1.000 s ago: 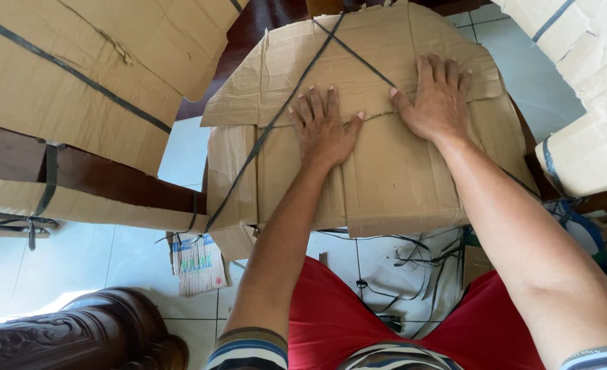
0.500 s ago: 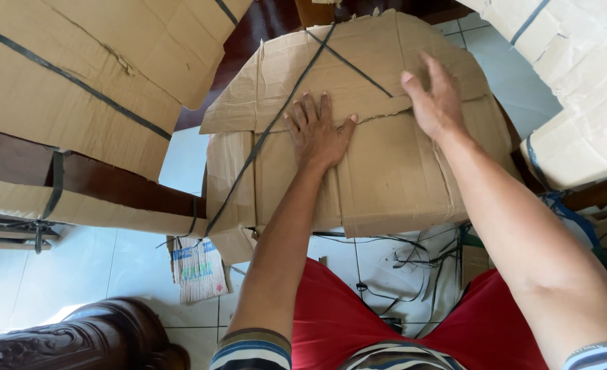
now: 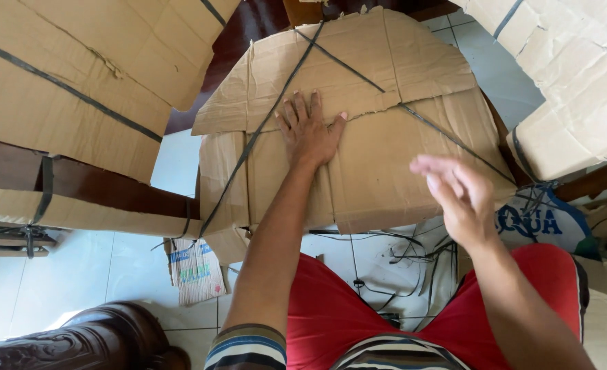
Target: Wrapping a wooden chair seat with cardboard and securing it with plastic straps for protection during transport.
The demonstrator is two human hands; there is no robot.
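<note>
A piece of furniture wrapped in brown cardboard (image 3: 386,157) and bound with dark plastic straps (image 3: 262,127) stands in front of me. My left hand (image 3: 310,130) lies flat on the cardboard, fingers spread, beside a torn flap edge. My right hand (image 3: 457,195) hovers blurred in the air above the wrapping's near right edge, fingers loosely apart and holding nothing.
Another cardboard-wrapped, strapped piece (image 3: 64,103) with dark wood showing sits at the left. A third wrapped piece (image 3: 577,82) is at the upper right. A carved dark wooden part (image 3: 77,342) is at the lower left. Strap scraps (image 3: 392,274) and a printed packet (image 3: 194,270) lie on the tiled floor.
My right hand has lifted off the cardboard and pulled back toward me and to the right. My left hand has stayed pressed on the wrapping.
</note>
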